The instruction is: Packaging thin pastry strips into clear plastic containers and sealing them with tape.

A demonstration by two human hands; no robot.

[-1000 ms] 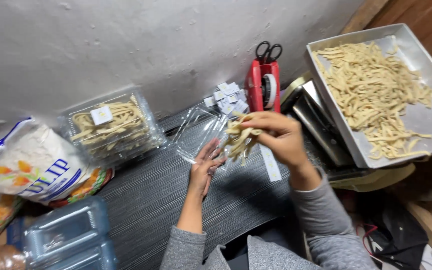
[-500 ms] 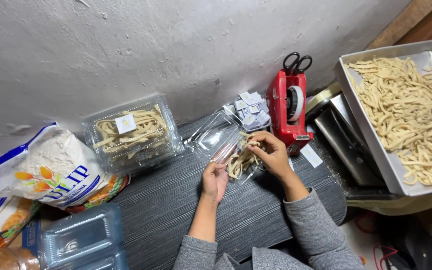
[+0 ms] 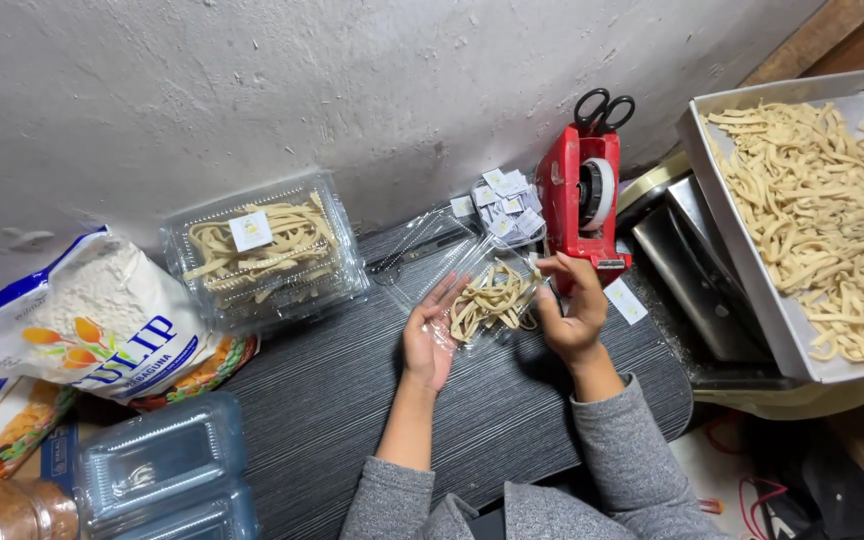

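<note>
Where the rough, grey-white plastered wall (image 3: 352, 90) meets it, the dark grey bench (image 3: 352, 400) with a fine ribbed grain runs at a slant, crowded at both ends.

At its middle lies an open clear plastic clamshell box (image 3: 472, 285), its lid folded back toward the wall and its tray part-filled with a loose heap of pale yellow, flat dough strips (image 3: 490, 300), bent and overlapping. The left hand (image 3: 430, 340) lies open, palm up, fingers spread against the box's near left edge, gripping nothing. The right hand (image 3: 572, 310) is half curled at the box's right side, thumb and fingertips touching its edge; whether it pinches anything I cannot tell. Both arms wear grey sleeves.

Left of the box, against the wall, stands a closed clear plastic box of the same strips with a small white label on its lid (image 3: 262, 250). Further left lie printed white flour bags (image 3: 82, 330), and nearer the edge a stack of empty clear boxes (image 3: 162, 470). Just behind the right hand stands a red tape dispenser (image 3: 582, 200) with black-handled scissors (image 3: 602, 108) stuck in its top, a pile of small white paper labels (image 3: 507, 205) beside it. At far right a large metal tray (image 3: 752, 280) holds many more dough strips.
</note>
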